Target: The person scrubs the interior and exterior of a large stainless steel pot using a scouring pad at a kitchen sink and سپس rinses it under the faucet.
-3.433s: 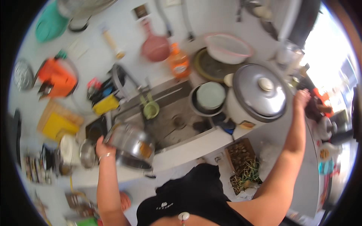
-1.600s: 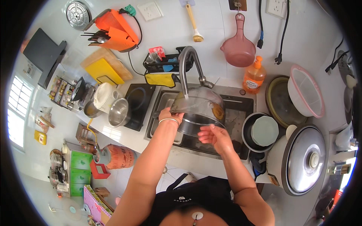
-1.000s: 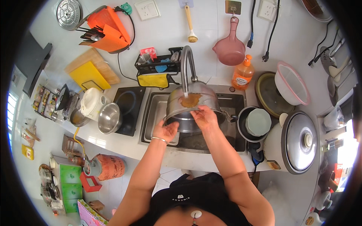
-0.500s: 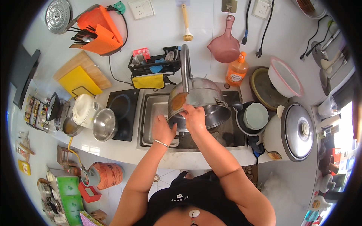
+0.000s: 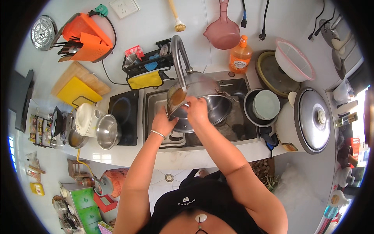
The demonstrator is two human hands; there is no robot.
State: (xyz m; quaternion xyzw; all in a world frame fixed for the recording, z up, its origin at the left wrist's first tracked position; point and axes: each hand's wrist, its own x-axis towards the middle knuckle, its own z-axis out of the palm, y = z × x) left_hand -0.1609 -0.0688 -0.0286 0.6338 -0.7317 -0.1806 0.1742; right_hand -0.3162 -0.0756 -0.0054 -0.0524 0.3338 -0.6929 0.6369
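Observation:
A large stainless steel pot [image 5: 196,83] is tilted on its side over the double sink [image 5: 249,132], its mouth turned toward me. Behind and above it curves the tall grey faucet [image 5: 177,58]. My left hand [image 5: 163,121] grips the rim at the pot's left end, thumb toward the mouth. My right hand [image 5: 197,111] is closed at the upper part of the rim; its fingertips are partly hidden, and a small shiny bit shows by them. An orange-brown patch [image 5: 179,96] marks the pot's outer side just above that hand. A wire-like handle sticks out at the right.
A black pan with a pale green bowl [image 5: 266,104] and a big lidded pot [image 5: 311,121] stand right of the sink. Left are an induction hob [image 5: 126,121], a steel bowl [image 5: 108,130] and a white cooker [image 5: 87,119]. Orange soap [image 5: 240,58] and a black rack [image 5: 146,64] stand behind.
The whole view has shifted, with the wall things now higher in it. Both hands keep their grip on the pot, whose mouth looks turned slightly. The right hand's fingers have shifted a little.

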